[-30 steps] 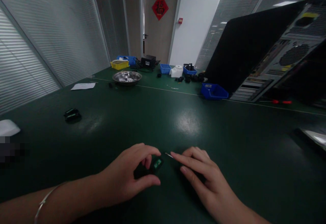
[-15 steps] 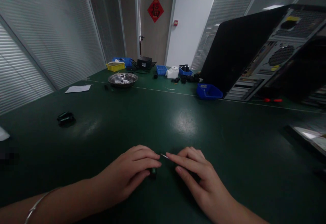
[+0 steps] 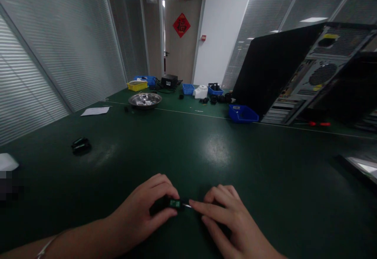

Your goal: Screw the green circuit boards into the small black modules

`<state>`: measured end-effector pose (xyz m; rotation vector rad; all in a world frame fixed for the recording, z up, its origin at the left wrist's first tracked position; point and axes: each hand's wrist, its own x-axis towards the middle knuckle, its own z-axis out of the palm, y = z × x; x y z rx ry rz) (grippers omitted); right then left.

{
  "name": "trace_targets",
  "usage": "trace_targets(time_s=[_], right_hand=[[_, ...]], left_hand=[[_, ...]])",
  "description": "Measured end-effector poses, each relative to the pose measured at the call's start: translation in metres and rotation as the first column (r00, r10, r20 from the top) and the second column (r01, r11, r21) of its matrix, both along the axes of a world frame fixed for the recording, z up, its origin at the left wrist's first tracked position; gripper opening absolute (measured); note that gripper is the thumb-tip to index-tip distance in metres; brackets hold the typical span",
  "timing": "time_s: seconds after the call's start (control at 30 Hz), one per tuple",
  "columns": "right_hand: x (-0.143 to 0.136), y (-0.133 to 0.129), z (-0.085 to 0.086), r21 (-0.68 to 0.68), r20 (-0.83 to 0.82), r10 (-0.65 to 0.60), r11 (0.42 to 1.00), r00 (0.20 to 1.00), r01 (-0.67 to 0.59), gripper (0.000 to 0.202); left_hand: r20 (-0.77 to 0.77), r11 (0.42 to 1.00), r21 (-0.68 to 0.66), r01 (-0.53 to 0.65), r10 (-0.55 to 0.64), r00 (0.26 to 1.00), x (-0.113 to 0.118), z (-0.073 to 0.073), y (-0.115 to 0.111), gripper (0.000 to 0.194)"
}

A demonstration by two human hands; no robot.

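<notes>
My left hand [image 3: 150,206] is closed round a small black block with a green patch [image 3: 175,203], gripping it between thumb and fingers just above or on the table. From the index fingertip of my right hand [image 3: 225,215] a thin silvery metal piece [image 3: 187,205] reaches to the block's right end. The rest of that piece is hidden under the fingers, so its kind does not show. Whether its tip is inside the block or only against it, I cannot tell.
A dark green table [image 3: 165,145] spreads ahead. A black object [image 3: 81,146] lies left. Farther back are a metal bowl [image 3: 145,100], white paper [image 3: 95,111], a blue bin [image 3: 243,114], and a tilted computer case [image 3: 277,62]. A red-handled tool [image 3: 319,123] is at right.
The block, mostly covered by my left hand before, now shows its green patch between thumb and fingers. The metal piece has come down to its right end. The camera view has tilted upward.
</notes>
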<state>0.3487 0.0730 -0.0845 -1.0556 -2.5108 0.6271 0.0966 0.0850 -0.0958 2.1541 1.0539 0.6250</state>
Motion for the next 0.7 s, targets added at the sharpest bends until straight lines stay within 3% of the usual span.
trace_targets(time_s=[0.47,0.53,0.7], right_hand=[[-0.0054,-0.0027,-0.0004,0.073,-0.052,0.052,0.996,0.997,-0.048,0.048],[-0.005,-0.0036,-0.0023,0.054,-0.138,0.038,0.998,0.99,-0.031,0.05],[-0.0028,-0.0039,-0.0087,-0.072,-0.342,-0.09,0.995,0.935,0.069,0.05]], left_hand=[[0.003,0.998,0.023,0.061,-0.061,0.998,-0.0001,-0.0053,-0.0009,0.015],[-0.005,0.999,0.017,0.035,-0.035,0.999,-0.0006,-0.006,-0.0029,0.03],[0.018,0.999,0.033,-0.015,0.015,1.0,-0.0037,-0.0052,-0.0057,0.092]])
